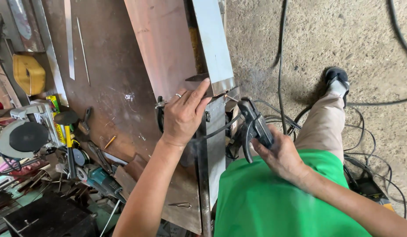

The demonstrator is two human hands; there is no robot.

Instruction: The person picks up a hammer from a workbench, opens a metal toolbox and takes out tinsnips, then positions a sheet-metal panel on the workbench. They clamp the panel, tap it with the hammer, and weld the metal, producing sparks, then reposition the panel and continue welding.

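Note:
My left hand (183, 115) rests flat on the near end of a long rust-brown metal sheet (162, 48), fingers spread, index finger pointing at the corner of a grey steel channel (214, 48) beside it. My right hand (278, 153) grips a black welding electrode holder (252, 123). Its thin rod tip (232, 97) touches the joint at the channel's near end, where a faint haze rises. A black cable runs from the holder back under my hand.
A brown steel workbench (107, 87) carries thin metal strips, a hammer (68, 131), a chop saw (25, 131) and a teal angle grinder (102, 181). Black cables (280, 66) coil on the concrete floor at right. My foot (337, 81) stands there.

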